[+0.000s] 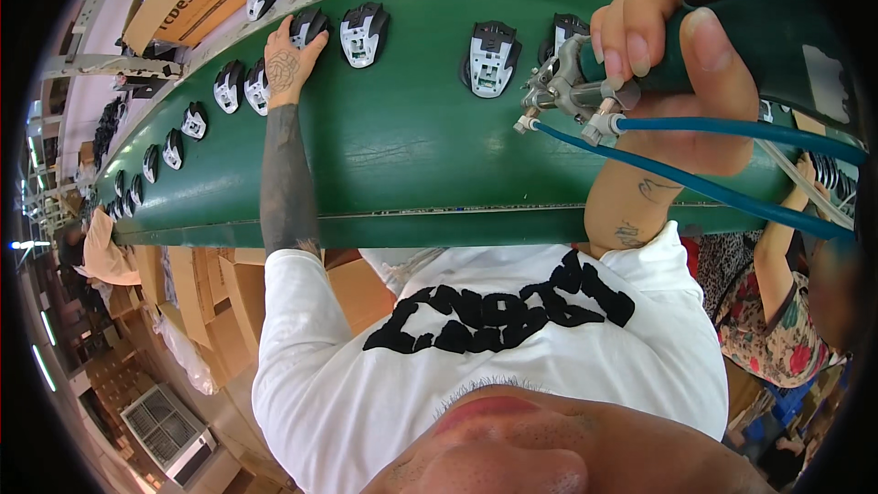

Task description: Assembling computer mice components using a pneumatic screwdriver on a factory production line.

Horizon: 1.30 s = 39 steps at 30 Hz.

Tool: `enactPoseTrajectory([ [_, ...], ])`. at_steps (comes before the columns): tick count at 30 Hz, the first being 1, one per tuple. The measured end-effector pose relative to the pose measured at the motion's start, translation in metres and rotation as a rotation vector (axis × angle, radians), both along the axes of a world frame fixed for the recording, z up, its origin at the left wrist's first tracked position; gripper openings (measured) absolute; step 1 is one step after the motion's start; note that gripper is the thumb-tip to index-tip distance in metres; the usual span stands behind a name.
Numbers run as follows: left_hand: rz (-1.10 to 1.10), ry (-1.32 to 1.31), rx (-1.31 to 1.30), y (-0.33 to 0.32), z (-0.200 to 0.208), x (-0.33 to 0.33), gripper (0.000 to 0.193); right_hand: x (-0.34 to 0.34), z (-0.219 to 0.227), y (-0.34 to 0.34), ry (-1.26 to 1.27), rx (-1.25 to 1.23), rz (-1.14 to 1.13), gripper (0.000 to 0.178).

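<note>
A computer mouse [309,26] lies near the far edge of the green belt [412,146], the left hand [288,62] gripping it between thumb and fingers. The right hand [722,91] is wrapped around a dark tool [777,41] with blue hoses [732,129]. Neighbouring mice [364,37] have openings showing, so they look only part-assembled; how much remains cannot be told.

Green belt [412,155] — black-and-white computer mice [363,35] in a loose line

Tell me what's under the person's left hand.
Under the left hand is a computer mouse, its black-and-white upper part showing. The hand covers its lower part, so that end cannot be seen.
</note>
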<state>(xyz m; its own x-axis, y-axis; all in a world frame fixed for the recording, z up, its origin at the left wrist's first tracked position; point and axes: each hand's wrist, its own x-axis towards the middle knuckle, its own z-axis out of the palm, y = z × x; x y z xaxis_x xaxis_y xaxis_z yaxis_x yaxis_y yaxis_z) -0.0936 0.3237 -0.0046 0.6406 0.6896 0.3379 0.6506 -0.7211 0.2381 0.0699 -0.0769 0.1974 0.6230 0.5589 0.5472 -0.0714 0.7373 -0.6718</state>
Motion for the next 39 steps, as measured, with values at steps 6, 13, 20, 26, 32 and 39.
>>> enactPoseTrajectory([
  [6,-0.120,0.063,-0.182,0.009,0.000,-0.007,0.084,0.010,-0.016,0.003,-0.016,0.054,0.116,0.051],
  [13,-0.202,0.000,-0.035,0.053,0.026,0.018,0.073,0.019,-0.018,0.005,-0.143,0.012,0.193,0.047],
  [20,-0.121,-0.060,0.246,0.077,-0.029,0.040,0.053,0.014,-0.008,0.005,-0.372,-0.029,0.296,0.038],
  [26,-0.272,-0.123,0.072,-0.031,0.000,0.081,0.051,0.019,-0.009,0.002,-0.376,-0.021,0.296,0.037],
  [32,-0.223,-0.128,0.085,-0.104,-0.021,0.058,0.048,0.028,-0.002,-0.006,-0.428,-0.006,0.480,0.043],
  [39,-0.385,-1.454,-2.130,-0.201,0.041,0.026,0.049,0.039,-0.007,-0.008,-0.415,0.158,0.493,0.051],
])
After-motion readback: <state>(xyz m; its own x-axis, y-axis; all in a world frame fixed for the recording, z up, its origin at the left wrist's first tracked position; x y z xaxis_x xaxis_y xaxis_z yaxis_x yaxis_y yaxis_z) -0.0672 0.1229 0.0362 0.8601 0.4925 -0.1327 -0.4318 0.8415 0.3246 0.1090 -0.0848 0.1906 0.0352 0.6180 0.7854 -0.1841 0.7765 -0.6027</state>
